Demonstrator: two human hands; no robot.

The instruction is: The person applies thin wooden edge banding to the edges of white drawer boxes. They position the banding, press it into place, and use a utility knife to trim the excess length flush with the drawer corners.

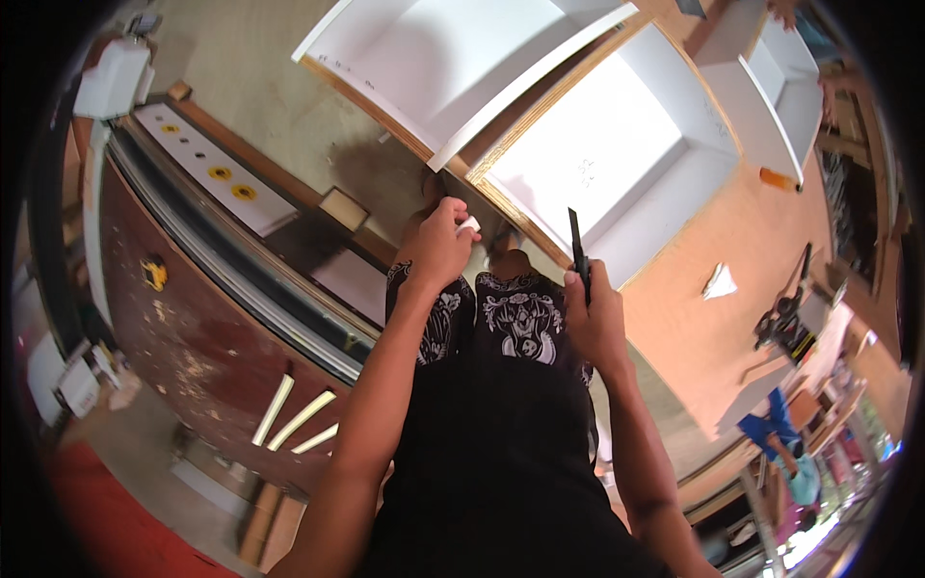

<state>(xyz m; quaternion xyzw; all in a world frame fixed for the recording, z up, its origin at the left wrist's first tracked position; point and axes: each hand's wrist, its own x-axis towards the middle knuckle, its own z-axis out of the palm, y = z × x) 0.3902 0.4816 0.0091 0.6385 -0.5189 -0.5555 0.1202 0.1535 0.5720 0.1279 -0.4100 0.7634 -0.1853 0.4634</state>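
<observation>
- Grips black knife (581,252) in right hand (599,313), white piece (469,225) in left hand (441,246).
- Could nick white box (665,197) or left hand by swinging carelessly.

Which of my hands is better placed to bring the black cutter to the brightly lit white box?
Probably your right hand: it grips the black cutter, close to the brightly lit white box. Your left hand holds a small white piece.

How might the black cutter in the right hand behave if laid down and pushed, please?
Probably light: the black cutter is slim and held in just the right hand. Pushed at one end, its long shape may swivel. The straight, narrow blade seems stiff but might snap.
</observation>
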